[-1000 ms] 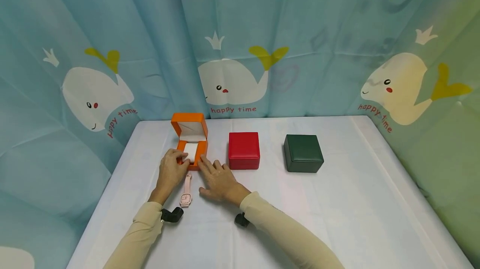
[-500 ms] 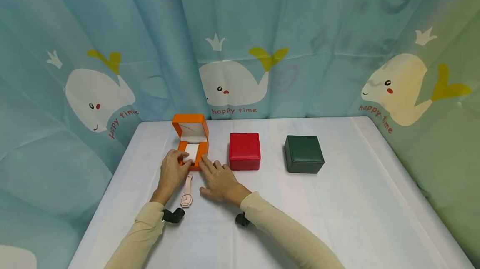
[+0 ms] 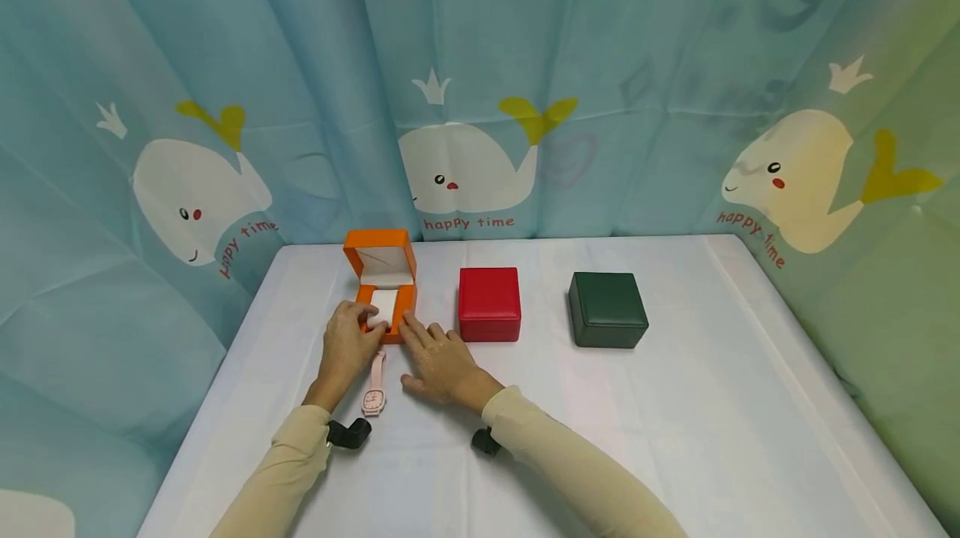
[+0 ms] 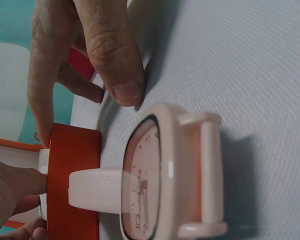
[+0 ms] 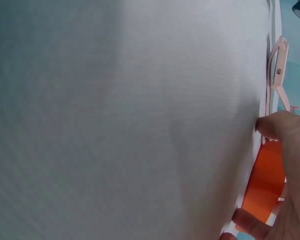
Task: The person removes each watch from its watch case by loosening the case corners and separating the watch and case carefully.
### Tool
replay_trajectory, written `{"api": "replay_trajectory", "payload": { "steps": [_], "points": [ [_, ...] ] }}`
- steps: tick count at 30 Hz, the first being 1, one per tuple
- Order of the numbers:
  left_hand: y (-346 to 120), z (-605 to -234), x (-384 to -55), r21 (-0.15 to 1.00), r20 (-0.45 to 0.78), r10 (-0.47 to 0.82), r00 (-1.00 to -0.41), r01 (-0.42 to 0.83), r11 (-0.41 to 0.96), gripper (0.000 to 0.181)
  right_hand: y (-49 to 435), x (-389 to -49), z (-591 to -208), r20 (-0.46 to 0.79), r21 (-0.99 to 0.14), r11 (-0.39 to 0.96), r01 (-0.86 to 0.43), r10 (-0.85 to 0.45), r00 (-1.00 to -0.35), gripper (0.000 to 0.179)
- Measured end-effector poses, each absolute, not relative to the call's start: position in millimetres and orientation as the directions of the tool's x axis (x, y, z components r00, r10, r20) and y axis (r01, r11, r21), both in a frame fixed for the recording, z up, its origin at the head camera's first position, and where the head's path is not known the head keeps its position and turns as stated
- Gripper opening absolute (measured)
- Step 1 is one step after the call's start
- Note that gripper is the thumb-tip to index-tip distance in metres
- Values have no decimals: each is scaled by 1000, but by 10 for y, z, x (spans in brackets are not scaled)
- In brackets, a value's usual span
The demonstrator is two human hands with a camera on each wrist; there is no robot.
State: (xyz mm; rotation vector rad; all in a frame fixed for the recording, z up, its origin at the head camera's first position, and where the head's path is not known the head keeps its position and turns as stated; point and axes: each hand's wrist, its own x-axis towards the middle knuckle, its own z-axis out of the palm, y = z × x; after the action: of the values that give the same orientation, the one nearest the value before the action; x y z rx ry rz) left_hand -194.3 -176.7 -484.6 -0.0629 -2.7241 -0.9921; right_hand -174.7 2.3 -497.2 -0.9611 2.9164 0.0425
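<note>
An orange watch box (image 3: 406, 304) stands with its lid raised at the left of the table, a white cushion (image 3: 384, 301) inside it. My left hand (image 3: 348, 343) reaches into the box and pinches the near end of this cushion between thumb and fingers. Extended fingers of my right hand (image 3: 442, 364) touch the right front edge of the box, its thumb spread on the tabletop. In front of the box lies a pink wristwatch (image 3: 373, 401), its strap towards the box. The left wrist view shows the watch (image 4: 162, 175) close up, dial visible.
A closed red box (image 3: 489, 304) stands right of the orange one, and a closed dark green box (image 3: 608, 310) farther right. All rest on a white-covered table (image 3: 712, 421). A whale-printed curtain (image 3: 480, 37) hangs behind and at the sides.
Over the last second my left thumb has shifted slightly right along the near end of the cushion. The right hand, the watch and the boxes keep their places.
</note>
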Motion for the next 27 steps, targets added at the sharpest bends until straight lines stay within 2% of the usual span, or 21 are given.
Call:
{"api": "replay_trajectory", "payload": {
  "steps": [9, 18, 22, 27],
  "points": [
    [-1802, -4751, -1982, 624, 259, -41, -965, 135, 769, 31, -4, -1732, -5009, -64, 49, 808, -587, -584, -809, 84],
    [-1785, -4438, -2161, 590, 472, -127, -872, 206, 780, 33, -18, -1737, -4980, -54, 58, 804, -591, -589, -806, 81],
    [-1723, -4300, -2313, 557, 524, -109, -845, 243, 794, 45, -16, -1742, -4975, -66, 57, 806, -590, -586, -807, 81],
    [-1620, -4134, -2510, 520, 475, -64, -878, 221, 825, 70, 7, -1739, -4935, -87, 46, 812, -582, -577, -812, 81]
  ]
}}
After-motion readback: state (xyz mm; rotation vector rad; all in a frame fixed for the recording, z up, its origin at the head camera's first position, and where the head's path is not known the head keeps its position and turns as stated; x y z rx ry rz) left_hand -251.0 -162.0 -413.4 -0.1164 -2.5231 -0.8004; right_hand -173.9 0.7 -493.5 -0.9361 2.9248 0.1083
